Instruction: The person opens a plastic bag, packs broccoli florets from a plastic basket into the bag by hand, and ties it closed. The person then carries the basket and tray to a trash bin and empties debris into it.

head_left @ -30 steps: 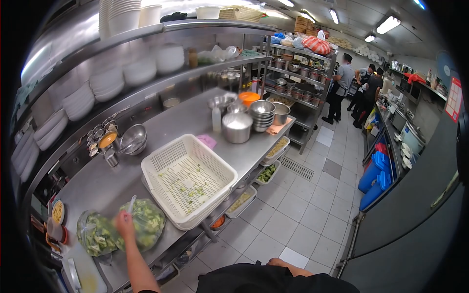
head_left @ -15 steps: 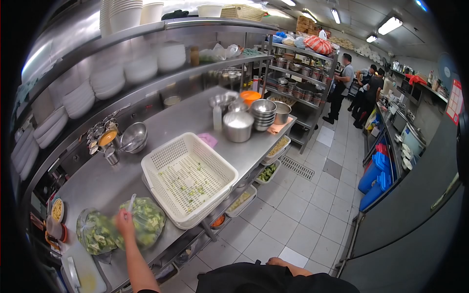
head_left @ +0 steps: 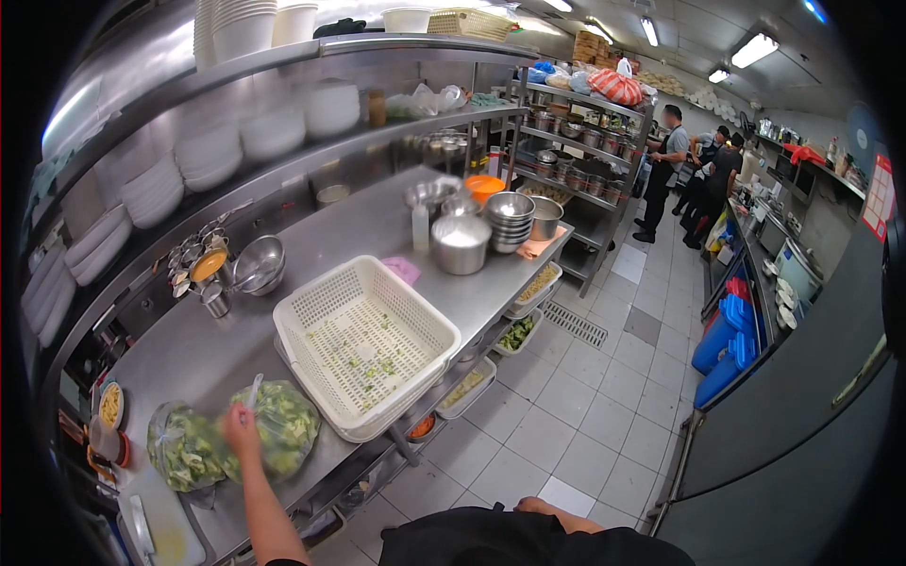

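My left hand (head_left: 243, 429) is closed around the twisted neck of a clear plastic bag of chopped green leafy vegetables (head_left: 288, 424), which rests on the steel counter. The neck's pale end sticks up above my fingers. Touching it on the left is a second clear bag of chopped greens (head_left: 179, 448). Beside the held bag stands a white perforated plastic basket (head_left: 429, 354), with green scraps on its bottom. My right hand (head_left: 536, 507) is low by my dark clothing at the bottom edge; its fingers are mostly hidden.
A white cutting board (head_left: 160, 519) with a knife lies at the near left. Metal bowls (head_left: 510, 222) and a pot (head_left: 460, 247) stand toward the counter's far end. Shelves of white plates (head_left: 206, 156) run above. Several people (head_left: 668, 170) stand farther down the tiled aisle.
My hands, the bags and the basket look the same. Down the aisle, the nearest person has shifted slightly and changed stance.
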The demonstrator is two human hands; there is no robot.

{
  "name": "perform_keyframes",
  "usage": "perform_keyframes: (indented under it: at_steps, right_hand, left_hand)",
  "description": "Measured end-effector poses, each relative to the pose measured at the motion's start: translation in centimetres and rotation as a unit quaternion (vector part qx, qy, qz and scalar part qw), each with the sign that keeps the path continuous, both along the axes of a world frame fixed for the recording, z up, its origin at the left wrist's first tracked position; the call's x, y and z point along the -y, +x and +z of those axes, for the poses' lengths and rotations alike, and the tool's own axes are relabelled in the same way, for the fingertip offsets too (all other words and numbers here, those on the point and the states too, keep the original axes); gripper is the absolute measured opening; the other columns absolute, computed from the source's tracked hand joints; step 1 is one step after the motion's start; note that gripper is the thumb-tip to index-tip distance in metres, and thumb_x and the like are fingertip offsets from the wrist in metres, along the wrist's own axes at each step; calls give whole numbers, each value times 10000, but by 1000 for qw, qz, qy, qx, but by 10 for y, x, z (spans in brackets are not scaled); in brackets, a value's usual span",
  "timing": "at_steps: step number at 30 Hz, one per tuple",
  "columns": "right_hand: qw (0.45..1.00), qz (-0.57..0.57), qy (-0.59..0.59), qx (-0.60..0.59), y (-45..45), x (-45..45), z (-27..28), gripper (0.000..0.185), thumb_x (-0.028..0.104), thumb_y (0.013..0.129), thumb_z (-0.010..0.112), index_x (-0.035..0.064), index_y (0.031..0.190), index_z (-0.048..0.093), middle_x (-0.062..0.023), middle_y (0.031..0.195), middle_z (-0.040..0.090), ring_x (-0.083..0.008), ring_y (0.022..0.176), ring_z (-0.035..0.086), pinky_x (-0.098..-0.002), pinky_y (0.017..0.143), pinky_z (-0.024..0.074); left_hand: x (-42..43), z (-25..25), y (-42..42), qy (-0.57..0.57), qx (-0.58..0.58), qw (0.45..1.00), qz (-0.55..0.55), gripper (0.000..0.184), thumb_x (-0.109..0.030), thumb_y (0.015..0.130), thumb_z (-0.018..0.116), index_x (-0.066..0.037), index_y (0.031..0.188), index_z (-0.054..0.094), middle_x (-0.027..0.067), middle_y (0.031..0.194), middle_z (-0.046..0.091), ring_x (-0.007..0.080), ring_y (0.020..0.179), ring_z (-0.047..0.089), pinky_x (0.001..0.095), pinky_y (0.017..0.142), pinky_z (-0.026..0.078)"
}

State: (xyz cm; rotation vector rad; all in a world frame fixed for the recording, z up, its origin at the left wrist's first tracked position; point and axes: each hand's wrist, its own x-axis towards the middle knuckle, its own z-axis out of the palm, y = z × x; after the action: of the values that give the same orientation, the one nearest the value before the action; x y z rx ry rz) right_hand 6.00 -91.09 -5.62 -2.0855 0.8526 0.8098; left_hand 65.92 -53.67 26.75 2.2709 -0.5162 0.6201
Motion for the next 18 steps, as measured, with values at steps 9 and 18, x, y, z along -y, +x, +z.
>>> perform_keyframes:
  at_steps: [9,18]
  right_hand:
    - [996,75,-25,32,26,1,-3,467,461,916,520,69,1080,711,-166,1068,705,-320,929,691,-458,793,551]
    - [914,164,308,208,248,-81,302,446,422,990,569,91,1289,583,-18,1080,659,-121,915,610,-279,816,499]
  left_hand:
    - [-2,-8,9,5,22,999,30,148,-206,886,649,-68,927,617,112,1118,675,347,1073,578,446,973,426]
    - [-3,6,1,36,31,999,21,171,-239,865,657,-86,906,592,96,1088,641,320,1099,573,498,1101,329]
